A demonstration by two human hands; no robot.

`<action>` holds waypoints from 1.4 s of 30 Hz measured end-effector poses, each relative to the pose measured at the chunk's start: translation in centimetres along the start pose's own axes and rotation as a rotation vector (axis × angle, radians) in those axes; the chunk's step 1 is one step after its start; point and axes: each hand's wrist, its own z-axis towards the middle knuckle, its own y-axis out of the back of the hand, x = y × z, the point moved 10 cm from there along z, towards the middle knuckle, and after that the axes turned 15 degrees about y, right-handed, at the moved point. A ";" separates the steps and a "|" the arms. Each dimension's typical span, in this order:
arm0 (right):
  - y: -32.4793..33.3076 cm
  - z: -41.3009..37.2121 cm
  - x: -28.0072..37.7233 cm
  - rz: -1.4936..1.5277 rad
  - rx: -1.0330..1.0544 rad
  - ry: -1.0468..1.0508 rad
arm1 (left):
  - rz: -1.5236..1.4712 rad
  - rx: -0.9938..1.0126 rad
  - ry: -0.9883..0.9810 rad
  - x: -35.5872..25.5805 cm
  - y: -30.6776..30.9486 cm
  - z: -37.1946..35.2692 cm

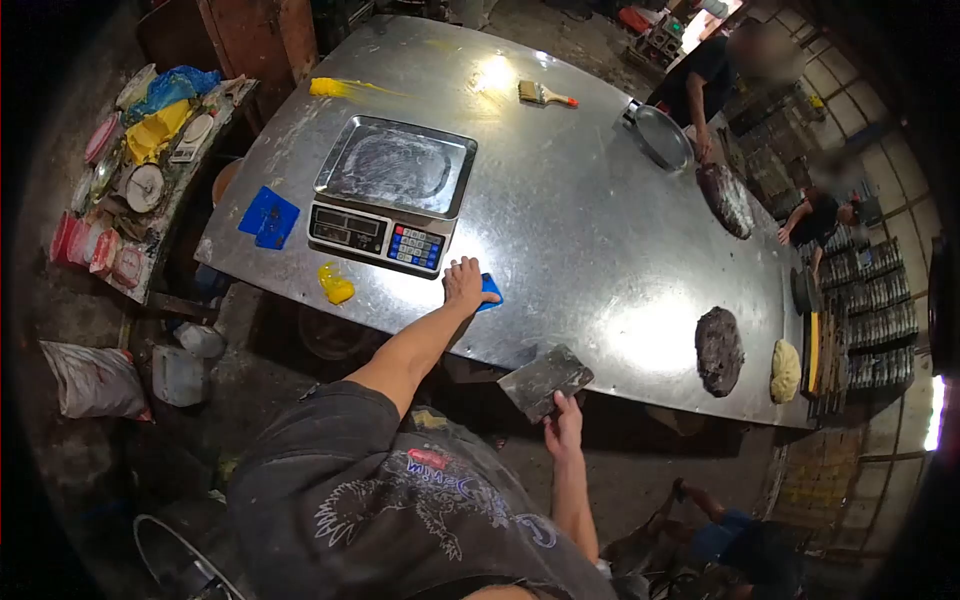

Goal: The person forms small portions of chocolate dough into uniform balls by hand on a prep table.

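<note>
My left hand rests at the metal table's near side, just below the digital scale. Its fingers reach toward the scale's corner, and a small blue scraper shows beside and partly under it. At the table's front edge, my right hand grips a flat grey metal scraper by its lower corner. Left of the scale lies another blue scraper, with a blob of yellow paste near the edge.
Dark dough, pale dough and a longer dark piece lie to the right. A brush and round pan are farther back. Two people stand beyond the table; another is at lower right. A cluttered side table stands left.
</note>
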 end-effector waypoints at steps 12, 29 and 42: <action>2.3 -1.3 0.1 0.090 0.006 -0.014 | -0.416 0.147 0.003 1.7 -0.5 -0.4; -6.0 3.9 -4.1 -0.031 0.267 -0.140 | -1.002 -0.796 0.744 40.1 17.5 -7.3; -12.1 1.8 -0.4 -0.090 0.144 -0.086 | -0.779 -0.431 0.875 52.0 20.5 16.4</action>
